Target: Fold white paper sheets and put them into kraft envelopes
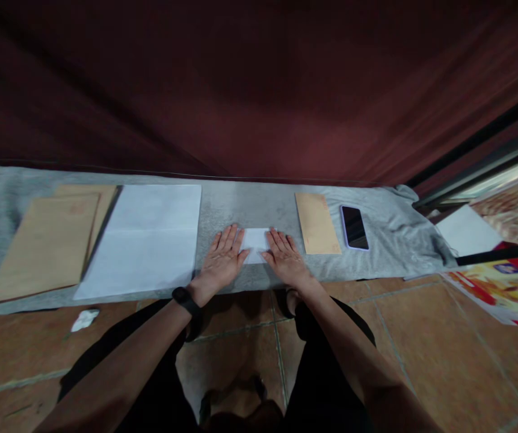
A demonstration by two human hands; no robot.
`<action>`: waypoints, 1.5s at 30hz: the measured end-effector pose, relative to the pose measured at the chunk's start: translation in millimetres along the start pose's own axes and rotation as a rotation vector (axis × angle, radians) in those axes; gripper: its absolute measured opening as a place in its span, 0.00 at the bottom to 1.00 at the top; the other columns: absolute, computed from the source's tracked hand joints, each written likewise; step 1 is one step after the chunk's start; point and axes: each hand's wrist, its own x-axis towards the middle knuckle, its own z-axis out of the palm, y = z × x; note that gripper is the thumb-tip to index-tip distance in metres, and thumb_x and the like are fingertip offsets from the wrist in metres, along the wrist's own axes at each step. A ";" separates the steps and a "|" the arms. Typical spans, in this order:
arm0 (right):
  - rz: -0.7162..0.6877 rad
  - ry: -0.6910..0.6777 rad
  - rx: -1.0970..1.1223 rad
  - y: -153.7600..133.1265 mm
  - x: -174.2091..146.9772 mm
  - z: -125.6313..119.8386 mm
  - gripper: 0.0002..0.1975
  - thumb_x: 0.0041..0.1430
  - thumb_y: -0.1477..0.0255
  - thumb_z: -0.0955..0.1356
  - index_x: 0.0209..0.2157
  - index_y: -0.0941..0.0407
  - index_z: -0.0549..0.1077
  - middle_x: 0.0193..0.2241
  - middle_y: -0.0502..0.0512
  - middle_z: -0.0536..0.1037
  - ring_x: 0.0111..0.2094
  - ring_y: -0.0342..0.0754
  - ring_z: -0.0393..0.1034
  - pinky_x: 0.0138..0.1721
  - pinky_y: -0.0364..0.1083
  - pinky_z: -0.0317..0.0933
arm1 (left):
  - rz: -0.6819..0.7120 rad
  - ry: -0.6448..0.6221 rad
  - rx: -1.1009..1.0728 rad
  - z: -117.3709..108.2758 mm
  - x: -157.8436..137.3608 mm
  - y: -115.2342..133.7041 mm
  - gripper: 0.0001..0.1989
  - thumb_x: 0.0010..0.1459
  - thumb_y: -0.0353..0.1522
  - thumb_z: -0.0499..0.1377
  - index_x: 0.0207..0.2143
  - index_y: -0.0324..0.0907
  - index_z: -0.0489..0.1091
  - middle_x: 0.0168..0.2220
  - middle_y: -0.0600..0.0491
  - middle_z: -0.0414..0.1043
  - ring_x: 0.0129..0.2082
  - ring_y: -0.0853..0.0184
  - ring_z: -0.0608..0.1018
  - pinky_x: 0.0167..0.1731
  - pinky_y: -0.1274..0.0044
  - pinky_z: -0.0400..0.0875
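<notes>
A small white sheet of paper [255, 242], seemingly folded, lies on the grey cloth in front of me. My left hand [223, 255] presses flat on its left end, fingers stretched out and thumb pointing inward. On the right end rests my right hand [286, 255], also flat with its fingers extended. Both palms cover the paper's ends, so only its middle shows. To the right of my right hand is a brown envelope [317, 224]. Large white sheets of paper [150, 234] lie to the left of my left hand.
Large brown envelopes [46, 243] overlap at the far left. A phone [354, 227] in a pale purple case lies right of the small envelope. The grey cloth [249, 201] covers a narrow surface against a dark red curtain [259, 108]. A colourful box [506, 285] stands at lower right.
</notes>
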 end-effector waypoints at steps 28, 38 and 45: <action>-0.292 -0.095 0.291 4.6 15.2 -27.9 0.27 0.76 0.62 0.52 0.69 0.55 0.61 0.70 0.54 0.61 0.71 0.46 0.51 0.72 0.55 0.45 | 0.424 -0.064 -0.095 -10.3 -22.9 33.3 0.31 0.69 0.50 0.51 0.66 0.42 0.64 0.68 0.45 0.62 0.71 0.56 0.58 0.71 0.62 0.45; -0.293 -0.172 0.347 -8.3 28.5 -16.3 0.29 0.76 0.57 0.50 0.70 0.52 0.59 0.72 0.52 0.53 0.73 0.45 0.43 0.74 0.55 0.37 | 0.433 -0.060 -0.094 -9.3 -21.3 33.2 0.29 0.69 0.50 0.50 0.64 0.44 0.66 0.66 0.47 0.66 0.69 0.58 0.62 0.71 0.61 0.46; -0.232 -0.160 0.247 -2.8 42.3 -11.4 0.29 0.76 0.57 0.50 0.71 0.51 0.55 0.73 0.51 0.51 0.74 0.47 0.41 0.74 0.54 0.35 | 0.466 -0.084 -0.075 -14.2 -20.6 33.1 0.29 0.71 0.50 0.46 0.64 0.43 0.66 0.66 0.47 0.67 0.70 0.59 0.61 0.71 0.62 0.45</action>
